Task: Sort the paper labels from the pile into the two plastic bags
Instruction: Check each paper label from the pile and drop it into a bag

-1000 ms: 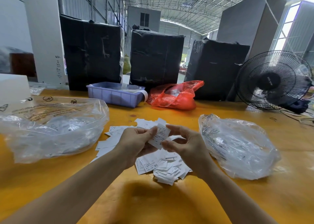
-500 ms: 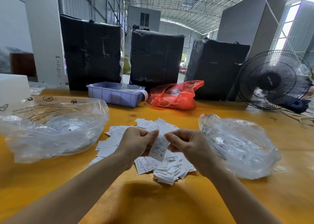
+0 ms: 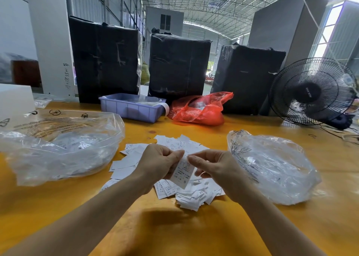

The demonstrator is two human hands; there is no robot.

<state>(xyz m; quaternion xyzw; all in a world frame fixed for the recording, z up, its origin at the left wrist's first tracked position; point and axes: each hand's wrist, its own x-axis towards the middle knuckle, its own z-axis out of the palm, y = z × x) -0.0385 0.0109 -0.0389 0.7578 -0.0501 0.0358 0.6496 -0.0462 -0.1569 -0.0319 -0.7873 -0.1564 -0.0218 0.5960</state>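
Observation:
A pile of white paper labels [image 3: 186, 194] lies on the yellow table between two clear plastic bags. The larger bag [image 3: 58, 149] sits at the left with labels inside; the smaller bag [image 3: 272, 168] sits at the right. Above the pile, my left hand [image 3: 159, 163] and my right hand [image 3: 215, 168] both pinch the top edge of one printed label [image 3: 182, 173], which hangs down between them.
At the back of the yellow table [image 3: 174, 228] stand a lilac plastic bin [image 3: 130, 110], a red plastic bag [image 3: 200, 110], three black wrapped bales [image 3: 178, 65] and a black fan [image 3: 312, 90] with cables at the far right.
The label held between my hands has turned from tilted to hanging downward, and both hands have dropped slightly over the pile.

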